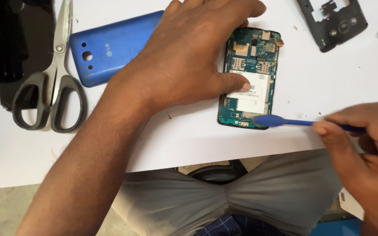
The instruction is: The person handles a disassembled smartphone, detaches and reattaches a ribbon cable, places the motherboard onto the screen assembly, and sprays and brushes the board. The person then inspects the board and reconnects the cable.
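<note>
An opened phone (251, 78) lies on the white table (329, 87), its green circuit board and a white label showing. My left hand (189, 57) rests on the phone's left side, thumb pressed flat on the label. My right hand (366, 140) pinches a blue plastic pry tool (285, 121) near its handle. The tool's flat tip touches the phone's lower right corner.
A blue phone back cover (110, 46) lies to the left, beside grey-handled scissors (51, 87). A black phone frame piece (335, 22) sits at the upper right. A dark flat device (14, 43) is at the far left. The table edge runs just below the phone.
</note>
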`<state>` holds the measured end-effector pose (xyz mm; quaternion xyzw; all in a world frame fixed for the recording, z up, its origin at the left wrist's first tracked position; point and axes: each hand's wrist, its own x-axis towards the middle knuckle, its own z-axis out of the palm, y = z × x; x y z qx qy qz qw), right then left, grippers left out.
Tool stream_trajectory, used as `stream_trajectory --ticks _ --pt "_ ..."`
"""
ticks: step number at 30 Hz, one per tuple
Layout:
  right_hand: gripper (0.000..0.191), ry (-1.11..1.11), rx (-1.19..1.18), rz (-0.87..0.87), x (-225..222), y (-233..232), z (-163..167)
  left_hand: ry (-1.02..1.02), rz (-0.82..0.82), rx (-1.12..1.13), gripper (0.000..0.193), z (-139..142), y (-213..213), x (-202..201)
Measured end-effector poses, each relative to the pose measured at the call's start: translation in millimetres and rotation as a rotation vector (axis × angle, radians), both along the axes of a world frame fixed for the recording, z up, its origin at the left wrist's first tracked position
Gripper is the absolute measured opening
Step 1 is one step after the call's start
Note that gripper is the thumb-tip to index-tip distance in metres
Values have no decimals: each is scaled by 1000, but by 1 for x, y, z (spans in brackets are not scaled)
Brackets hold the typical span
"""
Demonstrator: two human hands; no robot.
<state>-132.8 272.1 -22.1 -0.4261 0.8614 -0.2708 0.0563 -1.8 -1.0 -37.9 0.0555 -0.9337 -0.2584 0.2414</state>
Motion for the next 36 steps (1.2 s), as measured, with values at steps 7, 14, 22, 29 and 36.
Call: stream_trajectory --ticks 7,14,22,29,36 --pt "24 242 -138 302 4 -22 -7 -58 -21 50 86 11 1 0" --pt "23 203 5 193 -4 -9 5 25 -40 12 87 4 1 -2" --pt "22 190 -101 142 -25 -21 3 -58 -9 69 90 7 1 -4" --pt "21 116 -24 126 -27 1 -4 -40 -34 46 91 6 0 -2" --pt "28 -7 -260 90 -54 -15 -10 -76 -48 60 95 13 2 -4"
